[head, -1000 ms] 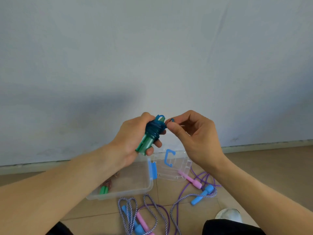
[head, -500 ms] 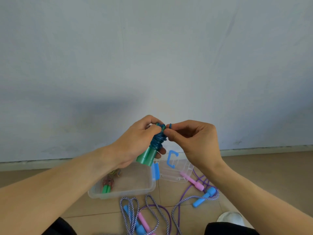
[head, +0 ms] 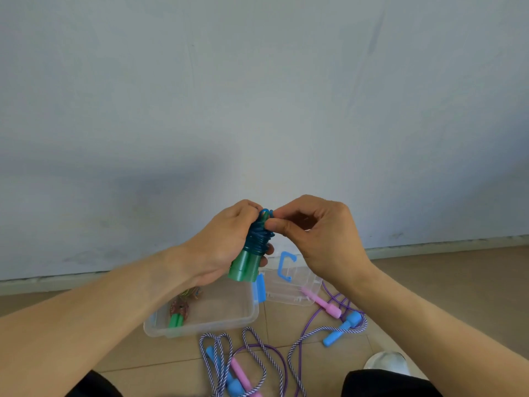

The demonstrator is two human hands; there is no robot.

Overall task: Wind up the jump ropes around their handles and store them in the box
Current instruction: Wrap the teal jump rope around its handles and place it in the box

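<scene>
Above the box (head: pixel 200 325), the left hand (head: pixel 220 247) wraps its grip around the green handles (head: pixel 246 267); the right hand (head: pixel 312 233) pinches the springy blue rope (head: pixel 259 234) end. Light, slippery coils likely unwind unless pinched at the top.

Clear plastic box (head: pixel 200 325), glossy plastic handles (head: pixel 243 267)

Green-handled rope (head: pixel 254 245) wound blue, upright above clear box (head: pixel 217 319)

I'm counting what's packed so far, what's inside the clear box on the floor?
One wound rope bundle with green handles lies at the left end of the box. The left forearm covers the near-left corner, so anything there is hidden.
</scene>
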